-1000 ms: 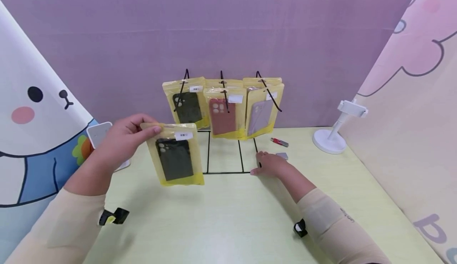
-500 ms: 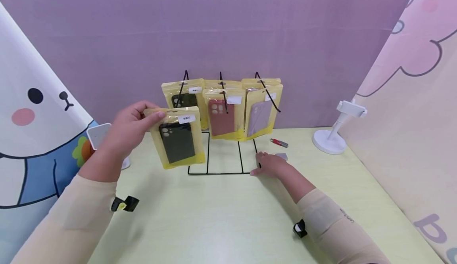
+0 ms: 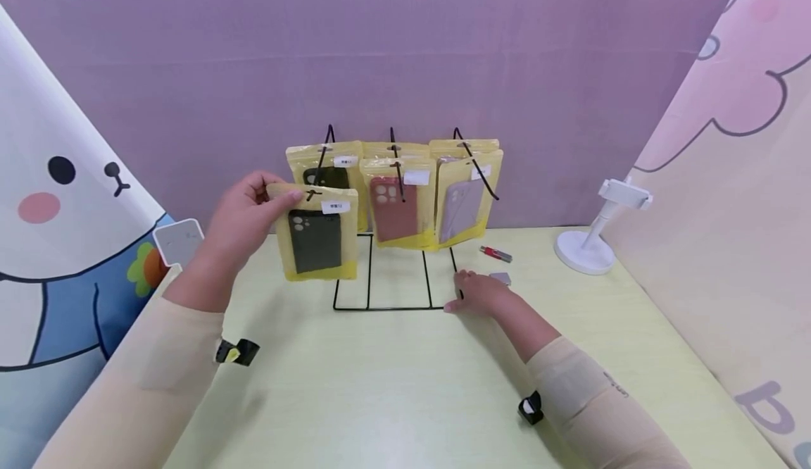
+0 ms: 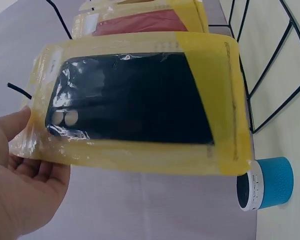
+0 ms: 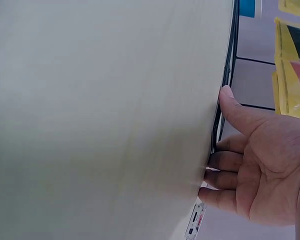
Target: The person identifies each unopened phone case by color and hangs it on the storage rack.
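My left hand [image 3: 243, 219] pinches the top left corner of a clear-and-yellow pouch [image 3: 319, 269] holding a dark phone case [image 3: 317, 242]. The left hook's tip [image 3: 311, 195] shows at this pouch's hang hole; in the left wrist view the hook tip [image 4: 20, 90] stands out by its top edge. Behind it on the same hook hangs another pouch [image 3: 298, 163] with a dark case. A red-case pouch [image 3: 394, 208] and a lilac-case pouch [image 3: 464, 205] hang on the other hooks. My right hand [image 3: 483, 293] grips the front right corner of the black wire rack's base [image 3: 386, 308].
Right of the rack lie a small red and grey item [image 3: 496, 253] and a grey item [image 3: 500, 277]. A white phone stand [image 3: 586, 249] is at the back right. Another white stand [image 3: 179, 241] is left, partly behind my arm. A blue and white cylinder [image 4: 274, 183] stands left of the rack.
My left hand has carried the dark-case pouch up and towards the rack until its hang hole meets the left hook's tip. The right hand stays at the base corner.
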`<state>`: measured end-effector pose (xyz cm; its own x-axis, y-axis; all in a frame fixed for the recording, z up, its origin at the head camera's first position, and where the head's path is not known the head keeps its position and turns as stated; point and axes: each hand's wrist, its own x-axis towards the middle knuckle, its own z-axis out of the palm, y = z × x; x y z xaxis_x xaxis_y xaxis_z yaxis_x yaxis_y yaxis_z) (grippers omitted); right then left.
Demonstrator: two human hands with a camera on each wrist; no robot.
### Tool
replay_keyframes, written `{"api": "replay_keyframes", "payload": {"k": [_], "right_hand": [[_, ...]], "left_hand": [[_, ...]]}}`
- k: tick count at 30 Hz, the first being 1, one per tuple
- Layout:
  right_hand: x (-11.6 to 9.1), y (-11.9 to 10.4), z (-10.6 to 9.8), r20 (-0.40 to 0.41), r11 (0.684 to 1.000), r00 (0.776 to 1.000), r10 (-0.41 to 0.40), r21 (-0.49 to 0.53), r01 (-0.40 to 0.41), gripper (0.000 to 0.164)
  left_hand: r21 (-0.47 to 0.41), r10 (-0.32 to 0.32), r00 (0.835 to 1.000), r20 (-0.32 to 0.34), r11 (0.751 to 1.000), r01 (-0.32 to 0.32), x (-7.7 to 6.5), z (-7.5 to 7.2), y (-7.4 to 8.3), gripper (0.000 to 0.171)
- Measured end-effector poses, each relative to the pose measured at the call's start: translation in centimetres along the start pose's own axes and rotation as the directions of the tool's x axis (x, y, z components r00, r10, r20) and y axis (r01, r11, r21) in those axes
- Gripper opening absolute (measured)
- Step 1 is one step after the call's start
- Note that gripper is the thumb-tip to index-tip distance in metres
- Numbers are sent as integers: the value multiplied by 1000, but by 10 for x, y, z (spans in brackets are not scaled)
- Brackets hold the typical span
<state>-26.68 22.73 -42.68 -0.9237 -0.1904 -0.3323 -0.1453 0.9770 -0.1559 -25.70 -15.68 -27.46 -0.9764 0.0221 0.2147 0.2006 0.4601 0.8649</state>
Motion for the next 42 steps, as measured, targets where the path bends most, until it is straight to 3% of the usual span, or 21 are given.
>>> {"api": "replay_keyframes", "payload": {"k": [11, 19, 27, 35, 42], "right_hand": [[1, 0, 1, 5, 1000, 1000, 9, -8, -9, 88], [0, 1, 0, 3, 1000, 1000, 11, -2, -11, 88], [1, 0, 1, 4, 1000, 1000, 10, 4, -10, 87], [0, -1, 0, 1, 1000, 1000, 8, 4, -8, 87], [-1, 0, 1, -11, 1000, 1000, -11, 5, 11, 87]], "left_hand": [[-58, 61, 983, -173, 996, -72, 20, 16, -4, 48], [-69, 0, 976, -218, 997, -16, 33, 20, -5, 50], [-100, -8, 970, -244, 995, -17, 44, 23, -7, 47], [-137, 25, 971, -237, 989, -59, 42, 23, -8, 52], [-165, 70, 967, -245, 980, -113, 25, 22, -16, 57]]}}
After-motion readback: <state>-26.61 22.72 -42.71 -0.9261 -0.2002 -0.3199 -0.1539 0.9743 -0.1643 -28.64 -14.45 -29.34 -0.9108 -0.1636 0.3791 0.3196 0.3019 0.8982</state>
